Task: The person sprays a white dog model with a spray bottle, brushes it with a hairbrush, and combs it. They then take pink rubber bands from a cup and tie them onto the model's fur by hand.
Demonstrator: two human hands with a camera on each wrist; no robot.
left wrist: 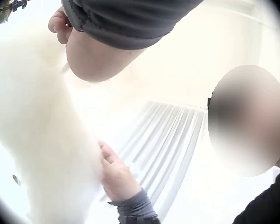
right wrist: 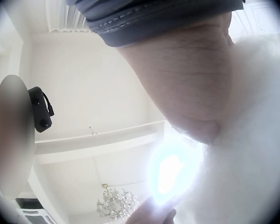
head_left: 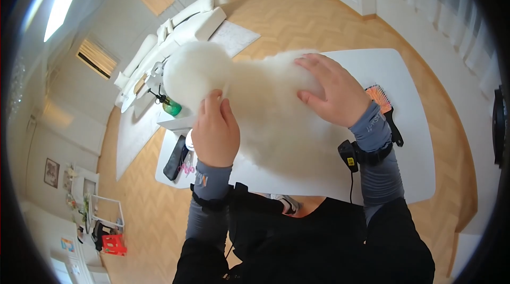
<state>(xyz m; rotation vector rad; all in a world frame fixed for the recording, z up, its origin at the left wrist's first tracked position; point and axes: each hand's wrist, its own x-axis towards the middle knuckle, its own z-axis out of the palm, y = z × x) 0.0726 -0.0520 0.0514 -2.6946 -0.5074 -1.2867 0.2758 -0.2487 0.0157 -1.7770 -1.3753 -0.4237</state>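
A fluffy white animal, or a shape like one (head_left: 281,119), is on the white table (head_left: 414,167). At its rounded end on the left, my left hand (head_left: 217,138) touches the fur with bent fingers; whether they grip anything is hidden. My right hand (head_left: 337,93) rests on the fur farther right, thumb and fingers spread. In the left wrist view, the white fur (left wrist: 42,121) fills the left side, with my right hand (left wrist: 119,179) against its edge. The right wrist view has my right hand (right wrist: 186,79) beside the fur (right wrist: 247,140).
A brush with orange and dark bristles (head_left: 378,99) lies right of my right hand. To the left are a green spray bottle (head_left: 171,106), a black case (head_left: 175,159) and pink-handled scissors (head_left: 187,168). Farther off stand a white sofa (head_left: 196,24) and a red stool (head_left: 114,244).
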